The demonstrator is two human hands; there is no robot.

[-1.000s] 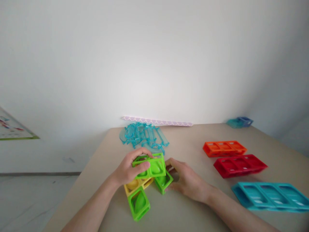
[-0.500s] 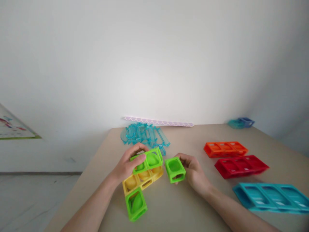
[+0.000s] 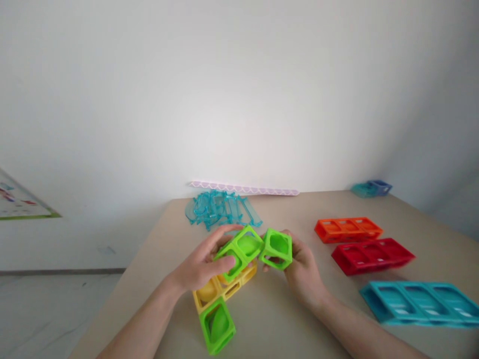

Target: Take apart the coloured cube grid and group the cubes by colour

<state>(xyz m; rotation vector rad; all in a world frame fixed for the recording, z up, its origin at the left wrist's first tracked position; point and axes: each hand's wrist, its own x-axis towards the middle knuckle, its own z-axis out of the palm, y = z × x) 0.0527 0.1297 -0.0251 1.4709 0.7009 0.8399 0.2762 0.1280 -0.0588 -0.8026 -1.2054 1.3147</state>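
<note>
My left hand is closed on a joined pair of green cube frames, its thumb pressed on the near cube. Behind the fingers of my right hand sits a single green cube frame, gripped from its right side. The two green pieces meet or nearly meet at their facing edges; whether they are linked I cannot tell. Below the pair, a row of yellow cube frames is partly hidden by my left hand. Another green cube frame adjoins the yellow row's near end.
On the right lie three-cube rows in orange, red and teal. A heap of clear blue plastic pieces rests at the back, before a lilac patterned strip by the wall. Small blue pieces stand in the far right corner.
The single green cube in my right hand has come up against the green pair and turned. My left hand has tilted the pair and shifted it slightly right.
</note>
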